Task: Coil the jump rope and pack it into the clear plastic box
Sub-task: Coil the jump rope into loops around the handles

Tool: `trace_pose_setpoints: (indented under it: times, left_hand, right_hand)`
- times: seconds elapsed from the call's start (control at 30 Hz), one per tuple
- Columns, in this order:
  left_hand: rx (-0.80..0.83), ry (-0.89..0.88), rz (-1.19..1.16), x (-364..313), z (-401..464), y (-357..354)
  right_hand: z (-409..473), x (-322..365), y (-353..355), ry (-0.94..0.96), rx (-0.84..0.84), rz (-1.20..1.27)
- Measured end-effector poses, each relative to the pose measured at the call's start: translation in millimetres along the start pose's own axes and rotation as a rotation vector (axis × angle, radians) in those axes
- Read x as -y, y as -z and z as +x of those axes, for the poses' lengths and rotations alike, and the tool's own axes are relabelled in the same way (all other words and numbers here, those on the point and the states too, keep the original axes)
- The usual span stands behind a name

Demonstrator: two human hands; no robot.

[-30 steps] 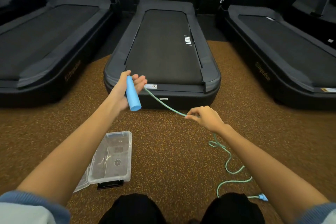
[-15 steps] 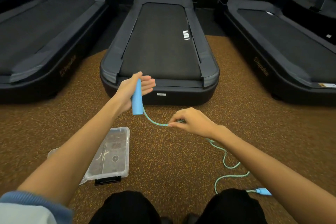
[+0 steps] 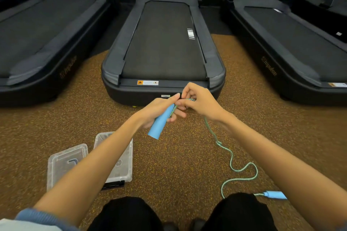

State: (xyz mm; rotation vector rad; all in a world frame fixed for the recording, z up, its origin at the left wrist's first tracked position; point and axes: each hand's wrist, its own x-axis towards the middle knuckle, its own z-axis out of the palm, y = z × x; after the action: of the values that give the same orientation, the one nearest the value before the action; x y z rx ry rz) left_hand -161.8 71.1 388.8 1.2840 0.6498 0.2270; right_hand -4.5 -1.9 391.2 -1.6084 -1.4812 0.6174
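I see bare carpet (image 3: 178, 165) between the clear box (image 3: 124, 170) and the trailing rope (image 3: 232, 167); ahead, the middle treadmill (image 3: 163, 47) blocks reach, and the lid (image 3: 65, 163) lies beside the box.

Person: both forearms bare. Left sleeve (image 3: 40, 217) pushed up, blue ribbed cuff over pale grey fabric. Black trousers (image 3: 238, 212) cover both knees. Hands ungloved.

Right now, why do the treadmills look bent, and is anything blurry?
Head view: the wide-angle lens bows the side treadmills outward; the hands and blue handle near the centre look fairly sharp; the floor smears toward the left edge; the far wall is dim; the clear plastic box shows soft glare.
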Motion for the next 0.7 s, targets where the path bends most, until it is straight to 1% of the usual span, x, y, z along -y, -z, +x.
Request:
trace_pose_setpoints:
  times: [0.13, 0.23, 0.33, 0.43, 0.5, 0.57, 0.7]
  left_hand:
    - [0.015, -0.025, 0.008, -1, 2, 2]
    - [0.0, -0.043, -0.075, -1, 5, 3]
    - [-0.028, -0.052, -0.165, -4, 5, 9]
    - [-0.021, -0.044, -0.227, -4, 4, 18]
    - [-0.017, -0.085, -0.348, -7, 2, 23]
    - [-0.037, -0.142, -0.441, -14, 0, 31]
    - [-0.113, -0.202, -0.507, -31, -4, 48]
  right_hand:
    - [1, -4, 5, -0.02, 0.0, 0.064]
    - [-4, -11, 4, -0.037, 0.037, 0.043]
    - [-16, -34, 6, -0.087, 0.062, 0.021]
    - [-30, -62, 12, -0.142, 0.025, -0.008]
    - [-39, -77, 20, -0.187, -0.002, -0.032]
    - [-48, -92, 27, -0.237, -0.03, -0.058]
    - [-63, -112, 32, -0.304, -0.072, -0.052]
